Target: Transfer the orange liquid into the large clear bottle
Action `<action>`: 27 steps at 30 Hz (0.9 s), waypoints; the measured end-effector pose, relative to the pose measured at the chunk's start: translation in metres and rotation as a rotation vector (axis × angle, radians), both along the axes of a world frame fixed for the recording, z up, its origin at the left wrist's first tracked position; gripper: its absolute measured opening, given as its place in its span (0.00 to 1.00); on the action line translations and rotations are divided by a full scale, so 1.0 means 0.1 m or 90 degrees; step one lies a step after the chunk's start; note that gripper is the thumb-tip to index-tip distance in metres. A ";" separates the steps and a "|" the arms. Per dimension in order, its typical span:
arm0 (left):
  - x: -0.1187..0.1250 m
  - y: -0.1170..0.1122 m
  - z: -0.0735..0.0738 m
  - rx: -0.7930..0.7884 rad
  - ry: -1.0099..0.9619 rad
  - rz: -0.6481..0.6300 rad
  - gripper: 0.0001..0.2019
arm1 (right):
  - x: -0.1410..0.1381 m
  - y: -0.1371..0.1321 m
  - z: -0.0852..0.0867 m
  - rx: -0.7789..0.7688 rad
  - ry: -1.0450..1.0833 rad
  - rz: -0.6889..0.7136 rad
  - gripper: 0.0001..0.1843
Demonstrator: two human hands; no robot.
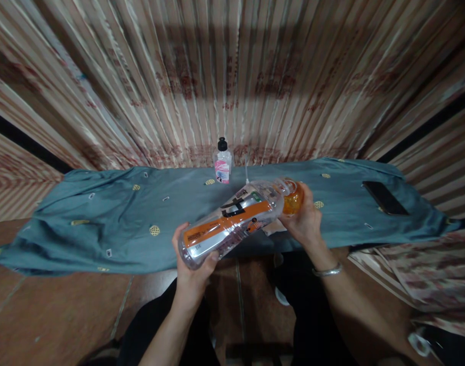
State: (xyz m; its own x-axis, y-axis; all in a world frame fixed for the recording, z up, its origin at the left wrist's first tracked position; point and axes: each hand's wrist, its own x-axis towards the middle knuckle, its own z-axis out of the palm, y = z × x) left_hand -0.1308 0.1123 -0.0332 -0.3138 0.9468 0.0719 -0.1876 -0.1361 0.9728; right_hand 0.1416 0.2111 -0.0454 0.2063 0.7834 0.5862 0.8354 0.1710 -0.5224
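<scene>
A large clear plastic bottle (pixel 232 218) with an orange and silver label is held tilted above the cloth, its neck end up to the right. My left hand (pixel 194 269) is wrapped around its base. At the neck end, my right hand (pixel 306 216) is closed on a small transparent container of orange liquid (pixel 292 197). The two touch or overlap there; whether they are joined I cannot tell. Behind them a clear bottle with a black cap and pink label (pixel 222 165) stands upright. A thin clear spout or tube (pixel 247 170) shows just above the large bottle, its lower part hidden.
The low table wears a teal patterned cloth (pixel 102 213). On its right lies a black phone (pixel 384 197). Something pale and flat (pixel 274 227) lies under the large bottle, partly covered. A striped curtain (pixel 232 81) hangs behind; my legs are below the front edge.
</scene>
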 end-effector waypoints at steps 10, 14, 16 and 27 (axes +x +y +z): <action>0.01 -0.02 0.09 -0.011 0.015 -0.003 0.44 | 0.00 0.00 0.00 -0.003 0.018 0.015 0.48; 0.02 -0.03 0.10 -0.024 0.010 0.024 0.44 | 0.01 0.01 0.00 0.001 0.020 0.024 0.48; 0.01 -0.02 0.08 -0.024 0.016 0.021 0.45 | 0.01 0.01 -0.01 0.002 0.023 0.030 0.49; -0.01 -0.02 0.08 -0.038 0.013 0.018 0.45 | -0.01 0.01 0.02 0.001 0.044 0.038 0.46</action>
